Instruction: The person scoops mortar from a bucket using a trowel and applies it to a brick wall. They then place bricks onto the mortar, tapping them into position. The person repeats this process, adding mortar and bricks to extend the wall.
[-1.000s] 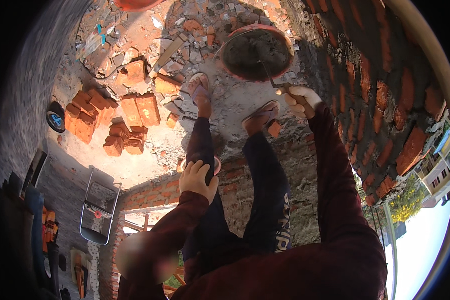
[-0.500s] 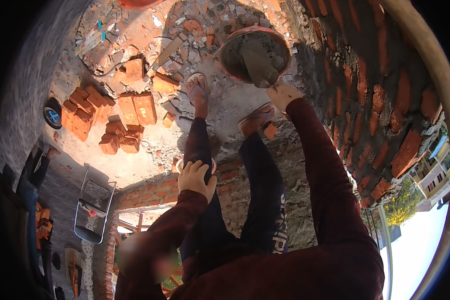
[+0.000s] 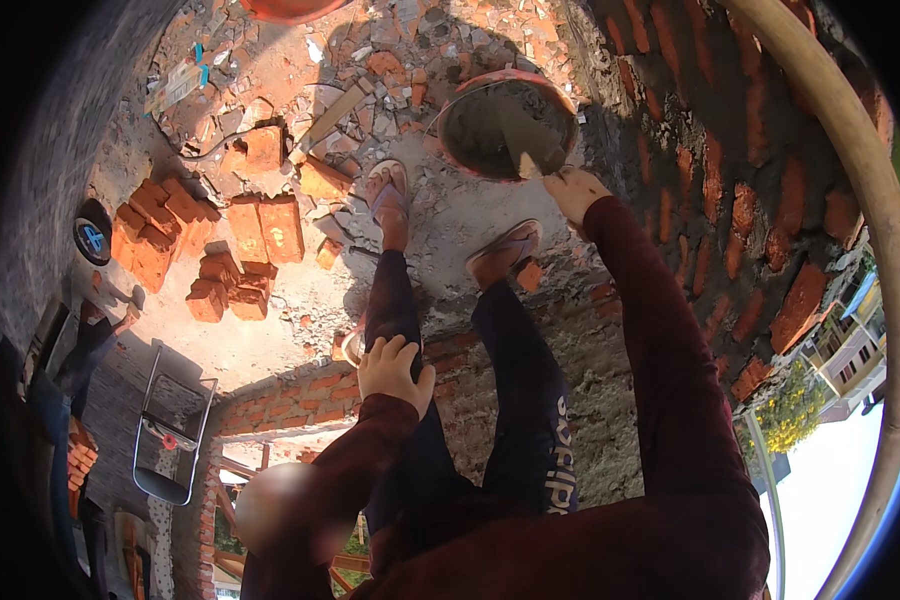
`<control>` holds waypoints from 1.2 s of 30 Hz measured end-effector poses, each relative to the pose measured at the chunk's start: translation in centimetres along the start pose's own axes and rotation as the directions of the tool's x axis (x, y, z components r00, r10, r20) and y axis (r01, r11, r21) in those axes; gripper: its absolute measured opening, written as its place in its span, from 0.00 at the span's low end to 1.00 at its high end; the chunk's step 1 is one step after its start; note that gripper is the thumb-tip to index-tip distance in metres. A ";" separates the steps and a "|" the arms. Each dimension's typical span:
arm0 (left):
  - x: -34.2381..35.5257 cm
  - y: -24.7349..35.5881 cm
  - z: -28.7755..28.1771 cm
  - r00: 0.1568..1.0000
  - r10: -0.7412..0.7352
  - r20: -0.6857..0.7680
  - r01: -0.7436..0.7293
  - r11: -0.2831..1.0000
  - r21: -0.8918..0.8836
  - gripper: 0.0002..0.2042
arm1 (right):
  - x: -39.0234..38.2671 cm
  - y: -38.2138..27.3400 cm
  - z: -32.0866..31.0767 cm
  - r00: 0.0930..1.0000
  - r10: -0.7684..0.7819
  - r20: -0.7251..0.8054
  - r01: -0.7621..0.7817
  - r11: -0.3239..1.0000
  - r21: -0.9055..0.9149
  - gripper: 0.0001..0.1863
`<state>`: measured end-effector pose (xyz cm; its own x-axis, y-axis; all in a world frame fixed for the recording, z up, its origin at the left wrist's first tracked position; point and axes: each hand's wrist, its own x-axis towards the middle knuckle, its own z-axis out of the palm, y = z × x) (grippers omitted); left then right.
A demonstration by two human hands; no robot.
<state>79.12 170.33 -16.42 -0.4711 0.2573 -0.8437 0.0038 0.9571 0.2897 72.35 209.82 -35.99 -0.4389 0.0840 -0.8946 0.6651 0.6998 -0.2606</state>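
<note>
My right hand (image 3: 575,197) is closed round the handle of a trowel (image 3: 533,148). Its blade dips into the wet grey mortar (image 3: 492,118) in a round orange-rimmed basin (image 3: 448,152) by the wall. The mortar hides the blade's far end, and my fingers cover most of the handle. My left hand (image 3: 392,373) lies on my left knee, fingers spread over the dark trousers (image 3: 390,300), and holds nothing.
A brick wall (image 3: 740,230) with mortar joints rises at right, behind a curved pole (image 3: 860,130). Stacked bricks (image 3: 160,228) and rubble (image 3: 390,65) cover the floor ahead. A metal-framed chair (image 3: 160,487) stands left, near another person's dark-clothed limb (image 3: 90,350).
The trowel blade has shifted and tilted in the mortar, now catching light near the basin's near rim. My left hand stays on my knee. The other person's limb at left has extended rightward.
</note>
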 end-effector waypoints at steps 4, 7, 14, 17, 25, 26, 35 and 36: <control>-0.7 -0.9 0.5 0.997 0.013 -0.079 -0.012 1.000 0.012 0.20 | -6.1 -0.5 0.7 0.940 0.174 0.292 -0.335 0.617 0.712 0.26; -0.2 -0.7 -0.7 0.998 0.020 -0.060 -0.021 1.000 -0.021 0.20 | -6.0 0.3 3.1 0.928 0.101 0.358 -0.364 0.053 0.930 0.26; -0.2 -2.3 -0.7 0.993 0.072 -0.092 -0.071 0.997 0.010 0.18 | -1.4 -1.3 3.4 0.930 -0.073 0.361 -0.355 0.082 0.931 0.24; -0.7 -2.7 -0.7 0.991 0.096 -0.094 -0.093 0.995 0.036 0.18 | -1.6 -1.9 6.2 0.994 -0.020 -0.107 0.048 0.962 0.268 0.23; -1.2 -3.3 -0.1 0.991 0.065 -0.116 -0.065 0.998 0.005 0.20 | -5.7 -8.5 3.5 0.983 0.139 0.119 -0.154 0.981 0.121 0.15; -0.9 -3.4 0.3 0.990 0.067 -0.124 -0.066 0.998 0.009 0.20 | -5.3 -6.7 4.6 0.998 -0.037 0.057 0.043 0.994 -0.105 0.15; -4.5 -2.2 2.9 0.977 -0.023 -0.213 -0.036 0.962 -0.270 0.33 | -21.8 -5.8 -0.1 0.978 0.145 0.150 -0.186 0.933 0.307 0.26; -5.0 -2.3 2.6 0.965 -0.041 -0.259 -0.069 0.913 -0.401 0.35 | -23.5 -3.4 -0.8 0.975 0.151 0.164 -0.187 0.956 0.228 0.28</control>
<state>83.75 167.14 -14.06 -0.6834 0.1748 -0.7088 -0.3178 0.8029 0.5044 79.92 206.08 -13.78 -0.2283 0.0718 -0.9709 0.8551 0.4916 -0.1647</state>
